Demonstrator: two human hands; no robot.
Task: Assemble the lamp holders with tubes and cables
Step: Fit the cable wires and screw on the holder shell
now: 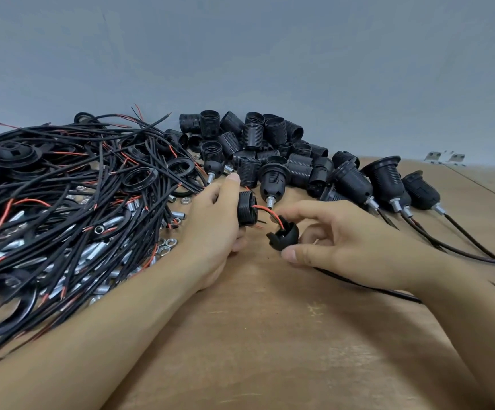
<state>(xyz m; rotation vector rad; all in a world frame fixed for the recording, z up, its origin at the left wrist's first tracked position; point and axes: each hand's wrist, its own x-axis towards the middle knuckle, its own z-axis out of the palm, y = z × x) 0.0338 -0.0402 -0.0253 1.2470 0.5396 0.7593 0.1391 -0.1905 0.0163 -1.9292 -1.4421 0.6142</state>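
Lamp holder body [246, 208] sits gripped in the left hand [213, 229], axis sideways, wired end facing right. Right hand [338, 235] pinches its cap [283, 232] just beside it. Bare table [255, 335] up front, cables [62, 187] crowding the left.

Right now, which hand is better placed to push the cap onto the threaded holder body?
The right hand. It already pinches the cap beside the holder body, joined by the red wire; the left hand grips the body, so it probably just steadies.
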